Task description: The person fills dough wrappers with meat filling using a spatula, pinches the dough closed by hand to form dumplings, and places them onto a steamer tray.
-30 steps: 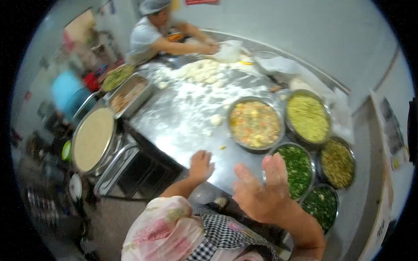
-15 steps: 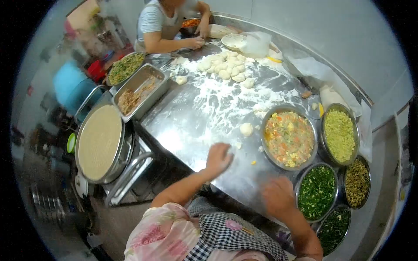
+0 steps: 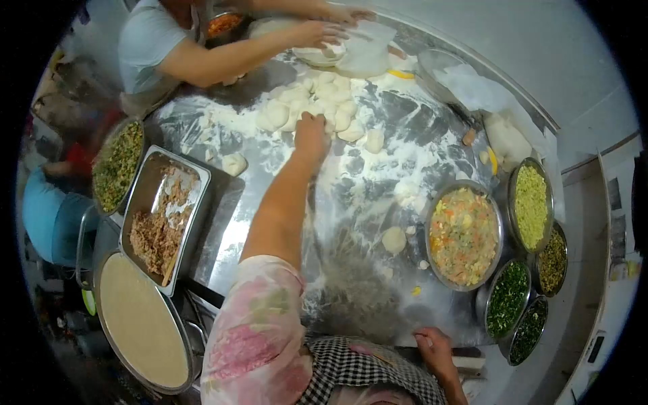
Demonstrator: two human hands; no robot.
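Observation:
Stretched far across the table, my left hand (image 3: 311, 138) has its fingers bent down onto the near side of a pile of pale dough pieces (image 3: 327, 94). They are closed on one dough piece, partly hidden by the hand. My right hand (image 3: 435, 347) is at the table's front edge, holding nothing, with thumb and fingers a little apart. A single dough ball (image 3: 394, 239) lies on the floured metal table (image 3: 364, 297), left of a bowl of mixed chopped filling (image 3: 466, 236).
A co-worker's hands (image 3: 331, 30) are by a plate (image 3: 317, 55) and a plastic bag (image 3: 364, 50). At left stand a meat tray (image 3: 202, 209), a green filling bowl (image 3: 104, 196) and a batter pot (image 3: 142, 324). More bowls of greens (image 3: 507, 297) line the right side.
My left hand has reached forward to the dough pile and closed there. My right hand has drawn back to the table edge. The co-worker's hands have moved over to the plate and bag.

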